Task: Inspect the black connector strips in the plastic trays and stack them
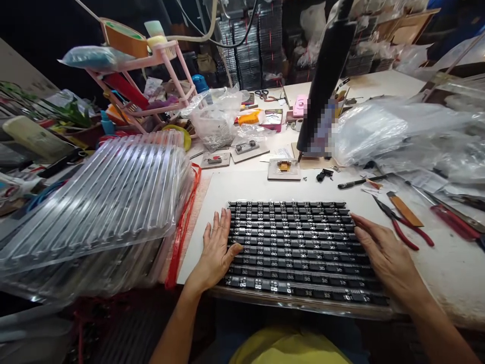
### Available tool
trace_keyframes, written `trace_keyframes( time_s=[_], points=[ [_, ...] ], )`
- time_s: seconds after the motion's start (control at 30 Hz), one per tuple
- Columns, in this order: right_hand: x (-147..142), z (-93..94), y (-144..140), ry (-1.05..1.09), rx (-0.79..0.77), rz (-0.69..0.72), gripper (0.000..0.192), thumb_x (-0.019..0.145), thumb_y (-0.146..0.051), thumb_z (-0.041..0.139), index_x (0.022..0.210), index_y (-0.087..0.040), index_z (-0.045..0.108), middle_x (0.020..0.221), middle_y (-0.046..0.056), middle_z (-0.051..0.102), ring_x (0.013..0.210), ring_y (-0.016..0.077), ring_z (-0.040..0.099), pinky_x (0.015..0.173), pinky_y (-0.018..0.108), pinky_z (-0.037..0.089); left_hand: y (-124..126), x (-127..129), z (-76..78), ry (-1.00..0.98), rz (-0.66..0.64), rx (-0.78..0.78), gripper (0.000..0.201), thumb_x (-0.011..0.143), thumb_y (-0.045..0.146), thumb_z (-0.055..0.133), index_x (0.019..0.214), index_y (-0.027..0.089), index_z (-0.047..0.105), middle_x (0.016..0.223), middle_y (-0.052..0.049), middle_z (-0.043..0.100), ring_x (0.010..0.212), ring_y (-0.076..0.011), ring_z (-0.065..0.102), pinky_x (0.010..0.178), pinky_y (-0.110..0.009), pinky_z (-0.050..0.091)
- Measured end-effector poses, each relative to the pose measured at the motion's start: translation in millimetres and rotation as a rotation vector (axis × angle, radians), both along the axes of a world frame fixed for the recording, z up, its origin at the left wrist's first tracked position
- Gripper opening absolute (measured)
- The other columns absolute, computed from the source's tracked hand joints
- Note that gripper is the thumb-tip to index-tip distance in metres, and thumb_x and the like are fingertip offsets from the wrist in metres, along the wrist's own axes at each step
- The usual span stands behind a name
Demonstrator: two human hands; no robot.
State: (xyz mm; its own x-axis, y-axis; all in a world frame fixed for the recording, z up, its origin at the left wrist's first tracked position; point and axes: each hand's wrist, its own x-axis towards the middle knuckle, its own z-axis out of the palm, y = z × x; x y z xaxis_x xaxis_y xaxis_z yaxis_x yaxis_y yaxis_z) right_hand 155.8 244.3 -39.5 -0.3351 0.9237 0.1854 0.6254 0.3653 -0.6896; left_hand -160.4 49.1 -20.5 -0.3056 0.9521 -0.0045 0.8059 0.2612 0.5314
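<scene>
- A clear tray of black components [299, 247] lies flat on the white board [215, 192] at the near table edge.
- The left hand [215, 247] rests open on the tray's left edge, fingers spread, thumb on the rows.
- The right hand [382, 253] lies flat and open on its right edge.
- Red-handled pliers [403, 227] lie just right of the tray.
- A stack of empty ribbed plastic trays [102, 202] stands to the left.

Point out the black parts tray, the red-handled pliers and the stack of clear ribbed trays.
black parts tray [299, 242], head view, middle rows between the hands.
red-handled pliers [403, 228], head view, red handles near the pivot.
stack of clear ribbed trays [113, 197], head view, top tray's ribbed face.
</scene>
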Motion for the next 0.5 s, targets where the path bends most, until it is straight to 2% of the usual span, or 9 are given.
trace_keyframes(
  time_s=[0.1,0.2,0.27,0.3,0.37,0.5],
  points=[
    [1.4,1.2,-2.7,-0.01,-0.014,-0.011,0.054,0.088,-0.06,0.039,0.126,-0.025,0.057,0.126,0.006,0.061,0.121,0.0248,0.051,0.109,0.048,0.034,1.2,1.0,-0.1,-0.118,0.121,0.068,0.074,0.09,0.063,0.024,0.151,0.027,0.001,0.159,-0.007,0.007,0.146,-0.0255,-0.002,0.116,-0.055,0.003],
    [2.2,5.2,-2.7,-0.034,-0.025,-0.013,0.056,0.087,-0.061,0.039,0.125,-0.026,0.058,0.125,0.006,0.061,0.121,0.0264,0.051,0.108,0.051,0.034,3.3,1.6,-1.0,-0.341,0.319,0.191,0.063,0.094,0.054,0.027,0.15,0.024,0.018,0.154,-0.008,0.031,0.143,-0.0218,0.022,0.118,-0.045,0.016],
    [2.1,8.2,-2.2,-0.042,-0.035,0.003,0.056,0.086,-0.061,0.039,0.125,-0.025,0.058,0.125,0.007,0.061,0.121,0.0264,0.051,0.108,0.05,0.036,3.7,1.7,-1.0,-0.431,0.403,0.267,0.057,0.095,0.051,0.031,0.145,0.022,0.033,0.144,-0.008,0.046,0.136,-0.0202,0.037,0.116,-0.04,0.025],
    [1.8,9.2,-2.0,-0.044,-0.04,0.01,0.056,0.086,-0.061,0.04,0.125,-0.024,0.058,0.125,0.008,0.061,0.12,0.0261,0.052,0.108,0.048,0.037,3.3,1.9,-0.8,-0.426,0.411,0.294,0.054,0.095,0.049,0.034,0.141,0.021,0.041,0.141,-0.008,0.05,0.135,-0.0201,0.04,0.115,-0.039,0.027],
    [1.3,9.6,-2.3,-0.044,-0.041,0.014,0.056,0.086,-0.06,0.04,0.125,-0.024,0.058,0.125,0.007,0.061,0.12,0.0257,0.052,0.108,0.045,0.038,1.4,2.8,0.4,-0.348,0.365,0.316,0.046,0.094,0.046,0.037,0.132,0.024,0.052,0.142,-0.006,0.048,0.136,-0.0204,0.037,0.116,-0.04,0.026],
    [0.9,3.8,-3.8,-0.041,0.023,0.004,0.054,0.087,-0.06,0.039,0.124,-0.026,0.059,0.123,0.007,0.061,0.119,0.0263,0.052,0.108,0.048,0.037,-1.9,6.2,4.3,-0.145,0.222,0.31,0.033,0.094,0.037,0.041,0.119,0.03,0.062,0.146,-0.002,0.04,0.142,-0.0225,0.023,0.116,-0.045,0.022]
  ],
)
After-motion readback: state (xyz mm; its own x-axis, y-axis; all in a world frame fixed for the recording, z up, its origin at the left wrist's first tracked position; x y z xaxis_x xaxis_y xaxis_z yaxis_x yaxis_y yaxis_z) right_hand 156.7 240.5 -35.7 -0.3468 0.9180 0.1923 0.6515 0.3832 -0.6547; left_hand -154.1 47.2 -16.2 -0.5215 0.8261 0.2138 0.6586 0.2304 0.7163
